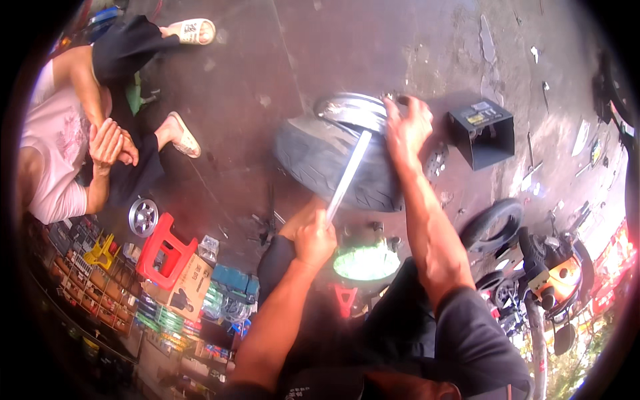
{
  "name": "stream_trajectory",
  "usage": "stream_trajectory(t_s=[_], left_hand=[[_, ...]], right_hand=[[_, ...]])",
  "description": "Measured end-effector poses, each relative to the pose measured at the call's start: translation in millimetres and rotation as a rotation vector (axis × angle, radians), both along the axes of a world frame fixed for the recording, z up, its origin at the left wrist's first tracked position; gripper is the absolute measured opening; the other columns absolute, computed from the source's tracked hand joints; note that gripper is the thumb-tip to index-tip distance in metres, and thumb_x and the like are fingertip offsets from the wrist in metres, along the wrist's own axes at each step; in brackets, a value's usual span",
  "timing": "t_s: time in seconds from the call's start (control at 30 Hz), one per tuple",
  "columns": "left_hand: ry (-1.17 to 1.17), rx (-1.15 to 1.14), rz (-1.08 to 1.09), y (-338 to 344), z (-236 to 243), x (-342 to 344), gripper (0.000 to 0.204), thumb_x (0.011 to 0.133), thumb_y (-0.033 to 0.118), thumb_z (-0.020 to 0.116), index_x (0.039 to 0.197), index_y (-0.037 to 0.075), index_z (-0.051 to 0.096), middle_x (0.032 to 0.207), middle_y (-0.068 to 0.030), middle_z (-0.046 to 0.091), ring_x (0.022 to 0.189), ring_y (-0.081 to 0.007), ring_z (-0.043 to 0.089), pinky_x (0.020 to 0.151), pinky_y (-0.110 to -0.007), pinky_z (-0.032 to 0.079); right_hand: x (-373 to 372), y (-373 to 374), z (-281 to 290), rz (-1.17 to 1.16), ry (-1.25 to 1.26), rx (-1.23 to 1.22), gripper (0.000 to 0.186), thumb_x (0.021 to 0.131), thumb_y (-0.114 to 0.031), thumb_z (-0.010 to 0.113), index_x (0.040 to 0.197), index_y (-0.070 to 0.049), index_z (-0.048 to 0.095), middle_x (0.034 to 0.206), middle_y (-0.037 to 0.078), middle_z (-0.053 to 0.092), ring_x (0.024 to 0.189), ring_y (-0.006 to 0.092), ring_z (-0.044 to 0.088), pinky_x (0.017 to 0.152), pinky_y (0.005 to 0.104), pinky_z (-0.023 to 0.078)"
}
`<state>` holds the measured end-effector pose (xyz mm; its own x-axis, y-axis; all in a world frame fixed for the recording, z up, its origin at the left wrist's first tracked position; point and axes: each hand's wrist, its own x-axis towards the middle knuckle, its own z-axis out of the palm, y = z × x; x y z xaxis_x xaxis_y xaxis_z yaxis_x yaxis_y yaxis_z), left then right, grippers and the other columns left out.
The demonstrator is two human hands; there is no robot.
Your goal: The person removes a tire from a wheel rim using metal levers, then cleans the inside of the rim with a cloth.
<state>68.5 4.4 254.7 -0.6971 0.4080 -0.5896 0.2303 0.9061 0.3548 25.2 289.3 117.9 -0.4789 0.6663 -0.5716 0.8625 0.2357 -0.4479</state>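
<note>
A grey-black tire (313,157) lies at the centre with a silver metal rim (347,107) at its upper part. My left hand (315,237) is closed around the lower end of a long silver bar (348,172), whose upper end meets the gap between tire and rim. My right hand (408,130) grips the right side of the rim and tire, its fingers bent over the edge. My bent knee is partly hidden behind my left forearm.
A person in pink (57,153) sits at the left, hands together. Around me on the dark floor (253,60) are a black box (480,133), a loose tire (490,227), a red stool (167,250), a silver wheel (142,217) and tool shelves. An orange motorbike (560,280) stands right.
</note>
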Motion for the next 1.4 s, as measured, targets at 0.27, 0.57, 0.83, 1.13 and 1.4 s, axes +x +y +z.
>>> stream_trajectory(t_s=[0.27,0.57,0.83,1.13,1.4], left_hand=[[-0.052,0.017,0.003,42,-3,-12,0.015,0.088,0.013,0.067,0.097,0.007,0.056,0.065,-0.0183,0.066,0.062,-0.0428,0.067,0.058,-0.055,0.051],[0.055,0.212,0.186,82,4,-33,0.016,0.094,0.025,0.062,0.098,0.010,0.060,0.066,-0.0163,0.066,0.061,-0.0377,0.068,0.054,-0.051,0.051],[0.223,0.272,0.519,142,6,-24,0.009,0.096,0.013,0.053,0.101,0.007,0.056,0.060,-0.0168,0.064,0.055,-0.0389,0.066,0.049,-0.054,0.051],[0.219,0.333,0.779,170,-3,3,0.023,0.094,0.011,0.053,0.116,0.006,0.056,0.061,-0.0132,0.066,0.051,-0.0343,0.065,0.045,-0.049,0.050],[-0.227,0.585,1.496,40,-23,26,0.022,0.101,0.027,0.062,0.099,0.005,0.059,0.072,-0.0124,0.063,0.069,-0.0256,0.062,0.062,-0.043,0.049]], right_hand=[[58,-109,188,-0.470,-0.011,-0.367,0.023,0.095,-0.014,0.071,0.109,0.001,0.061,0.099,0.015,0.063,0.092,0.0259,0.061,0.086,0.0379,0.050],[41,-140,171,-1.111,0.036,-0.978,0.042,0.106,-0.038,0.053,0.123,0.000,0.063,0.115,0.008,0.065,0.107,0.0175,0.059,0.097,0.0323,0.046],[46,-56,107,-0.891,-0.042,-1.235,0.031,0.109,-0.028,0.043,0.108,-0.004,0.062,0.099,0.010,0.068,0.090,0.0221,0.064,0.082,0.0363,0.053],[57,2,81,0.036,-0.080,-0.857,0.031,0.107,-0.032,0.052,0.112,-0.004,0.067,0.091,0.005,0.066,0.081,0.0160,0.062,0.071,0.0336,0.052],[39,-44,105,-0.516,-0.172,-0.756,0.016,0.098,-0.022,0.068,0.085,-0.017,0.061,0.066,-0.003,0.058,0.054,0.0129,0.056,0.050,0.0313,0.049]])
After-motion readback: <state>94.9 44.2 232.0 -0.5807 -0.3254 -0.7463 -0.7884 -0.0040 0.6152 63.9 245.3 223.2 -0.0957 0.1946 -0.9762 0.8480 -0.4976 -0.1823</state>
